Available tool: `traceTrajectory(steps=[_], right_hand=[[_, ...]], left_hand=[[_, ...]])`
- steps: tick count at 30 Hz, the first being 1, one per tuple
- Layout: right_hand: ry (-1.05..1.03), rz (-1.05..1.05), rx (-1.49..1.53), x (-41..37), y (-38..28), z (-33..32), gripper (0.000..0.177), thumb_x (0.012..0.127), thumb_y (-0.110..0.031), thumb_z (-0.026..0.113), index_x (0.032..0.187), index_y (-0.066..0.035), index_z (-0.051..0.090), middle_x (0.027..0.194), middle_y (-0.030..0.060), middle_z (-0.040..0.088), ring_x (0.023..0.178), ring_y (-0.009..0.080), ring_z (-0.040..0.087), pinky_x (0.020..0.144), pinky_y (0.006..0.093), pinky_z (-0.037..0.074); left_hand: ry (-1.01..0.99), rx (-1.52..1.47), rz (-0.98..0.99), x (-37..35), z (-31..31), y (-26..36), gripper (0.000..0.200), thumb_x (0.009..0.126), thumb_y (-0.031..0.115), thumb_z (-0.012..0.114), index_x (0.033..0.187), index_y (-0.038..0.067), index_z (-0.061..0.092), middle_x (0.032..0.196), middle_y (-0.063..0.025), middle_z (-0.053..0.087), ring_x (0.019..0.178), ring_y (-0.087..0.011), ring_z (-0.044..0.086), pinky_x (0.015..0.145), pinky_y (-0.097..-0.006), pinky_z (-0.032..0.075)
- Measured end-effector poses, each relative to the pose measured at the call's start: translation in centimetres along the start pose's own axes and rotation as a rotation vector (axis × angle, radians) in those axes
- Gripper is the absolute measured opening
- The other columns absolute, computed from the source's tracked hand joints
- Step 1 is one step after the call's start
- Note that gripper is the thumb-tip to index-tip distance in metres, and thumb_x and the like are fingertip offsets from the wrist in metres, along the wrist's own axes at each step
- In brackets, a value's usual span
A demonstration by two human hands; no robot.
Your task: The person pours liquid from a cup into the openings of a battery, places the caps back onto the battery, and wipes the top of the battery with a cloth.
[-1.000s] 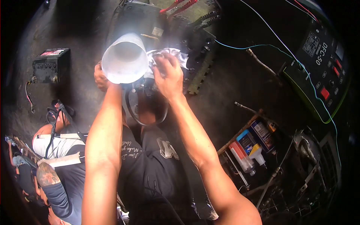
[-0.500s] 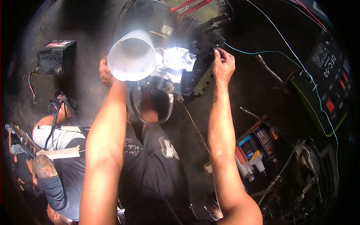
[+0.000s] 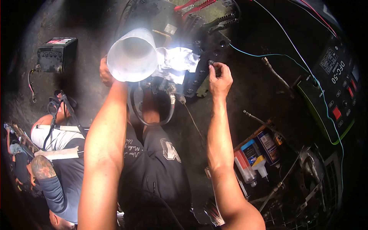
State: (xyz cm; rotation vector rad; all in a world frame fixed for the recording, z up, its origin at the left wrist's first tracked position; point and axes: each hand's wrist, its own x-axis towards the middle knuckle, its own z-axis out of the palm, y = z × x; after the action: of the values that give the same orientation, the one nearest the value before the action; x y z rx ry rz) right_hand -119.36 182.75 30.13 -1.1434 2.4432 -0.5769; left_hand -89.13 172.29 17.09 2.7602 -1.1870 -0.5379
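A white, translucent round plastic container (image 3: 132, 57) has its wide mouth turned up toward me. My left hand (image 3: 106, 73) grips its far left side, with the fingers partly hidden behind it. Beside the container, a crumpled white cloth or paper (image 3: 178, 63) lies on a dark metal machine part (image 3: 197, 78), glaring in bright light. Over the right edge of that part, my right hand (image 3: 221, 80) is closed in a pinch. Between thumb and forefinger is a small dark bolt-like piece (image 3: 211, 62), too small to identify for sure. A black hose (image 3: 134, 109) loops below the container.
A black battery (image 3: 57, 53) stands at left, near a seated person (image 3: 61, 161). At right are a DFC-50 charger (image 3: 326, 88), a box of bottles (image 3: 255, 153) and a metal hose (image 3: 276, 73). Red clamps (image 3: 195, 7) lie at the top.
My right hand has moved left and slightly down along the metal part, and the small dark piece now shows at its fingertips. My left hand and the container have barely shifted.
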Motion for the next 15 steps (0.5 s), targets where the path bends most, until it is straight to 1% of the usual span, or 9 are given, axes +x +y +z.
traceTrajectory(steps=[2, 3, 4, 6, 7, 9, 13, 15], right_hand=[[-0.013, 0.074, 0.004, -0.7, 0.2, 0.0, 0.02, 0.074, -0.005, 0.07, 0.093, -0.004, 0.063, 0.089, 0.0104, 0.063, 0.073, 0.0225, 0.06, 0.067, 0.0322, 0.05], [0.008, 0.083, 0.009, -0.9, 0.2, 0.1, 0.026, 0.073, -0.006, 0.071, 0.098, -0.004, 0.063, 0.087, 0.0094, 0.061, 0.073, 0.0224, 0.06, 0.068, 0.0319, 0.05], [0.007, 0.08, 0.009, -0.8, 0.2, 0.1, 0.026, 0.073, -0.006, 0.071, 0.098, -0.004, 0.063, 0.087, 0.0094, 0.061, 0.073, 0.0224, 0.06, 0.068, 0.0319, 0.05], [0.104, 0.014, -0.009, -0.6, 0.0, 0.2, 0.027, 0.072, -0.007, 0.072, 0.098, -0.005, 0.064, 0.085, 0.0078, 0.06, 0.072, 0.021, 0.059, 0.067, 0.0312, 0.05], [0.101, 0.017, -0.007, -0.4, -0.2, 0.2, 0.027, 0.072, -0.007, 0.072, 0.098, -0.005, 0.064, 0.085, 0.0078, 0.06, 0.072, 0.021, 0.059, 0.067, 0.0312, 0.05], [0.023, 0.017, -0.064, 0.0, -0.7, 0.1, 0.026, 0.072, -0.009, 0.073, 0.096, -0.008, 0.066, 0.086, 0.0069, 0.059, 0.069, 0.019, 0.057, 0.063, 0.0302, 0.049], [0.057, 0.006, -0.076, -0.1, -0.6, 0.4, 0.019, 0.072, -0.01, 0.074, 0.09, -0.009, 0.068, 0.083, 0.0064, 0.059, 0.064, 0.0173, 0.055, 0.059, 0.0294, 0.048], [0.084, 0.03, -0.065, -0.2, -0.5, 0.6, 0.013, 0.072, -0.01, 0.075, 0.083, -0.008, 0.069, 0.078, 0.0059, 0.06, 0.062, 0.0173, 0.055, 0.057, 0.0295, 0.047]], left_hand=[[-0.007, -0.002, -0.005, -0.1, -0.2, 0.1, 0.024, 0.074, 0.042, 0.063, 0.085, 0.022, 0.07, 0.086, -0.0046, 0.071, 0.079, -0.0273, 0.068, 0.068, -0.039, 0.053], [-0.009, -0.003, -0.006, 0.0, -0.2, 0.1, 0.024, 0.074, 0.042, 0.063, 0.085, 0.022, 0.07, 0.086, -0.0047, 0.071, 0.079, -0.0274, 0.067, 0.068, -0.0391, 0.053], [-0.01, -0.004, -0.007, 0.0, -0.2, 0.2, 0.024, 0.074, 0.042, 0.063, 0.085, 0.022, 0.07, 0.087, -0.0048, 0.071, 0.08, -0.0274, 0.067, 0.068, -0.0392, 0.053], [-0.01, -0.002, -0.007, 0.1, -0.3, 0.2, 0.024, 0.074, 0.042, 0.063, 0.085, 0.022, 0.07, 0.087, -0.0049, 0.07, 0.08, -0.0275, 0.067, 0.068, -0.0393, 0.053], [-0.007, 0.001, -0.007, 0.1, -0.3, 0.1, 0.024, 0.074, 0.042, 0.063, 0.085, 0.022, 0.07, 0.087, -0.005, 0.07, 0.08, -0.0276, 0.067, 0.068, -0.0393, 0.053], [-0.005, 0.003, -0.002, 0.2, -0.4, 0.2, 0.025, 0.074, 0.042, 0.063, 0.086, 0.022, 0.07, 0.087, -0.0051, 0.07, 0.08, -0.0277, 0.067, 0.069, -0.0394, 0.053], [-0.007, 0.003, -0.01, 0.0, -0.5, 0.4, 0.025, 0.074, 0.042, 0.063, 0.086, 0.022, 0.07, 0.088, -0.0053, 0.07, 0.081, -0.0279, 0.067, 0.069, -0.0397, 0.053], [-0.008, 0.007, -0.013, -0.1, -0.7, 0.5, 0.025, 0.074, 0.042, 0.063, 0.086, 0.022, 0.07, 0.088, -0.0055, 0.07, 0.081, -0.028, 0.067, 0.069, -0.0398, 0.053]])
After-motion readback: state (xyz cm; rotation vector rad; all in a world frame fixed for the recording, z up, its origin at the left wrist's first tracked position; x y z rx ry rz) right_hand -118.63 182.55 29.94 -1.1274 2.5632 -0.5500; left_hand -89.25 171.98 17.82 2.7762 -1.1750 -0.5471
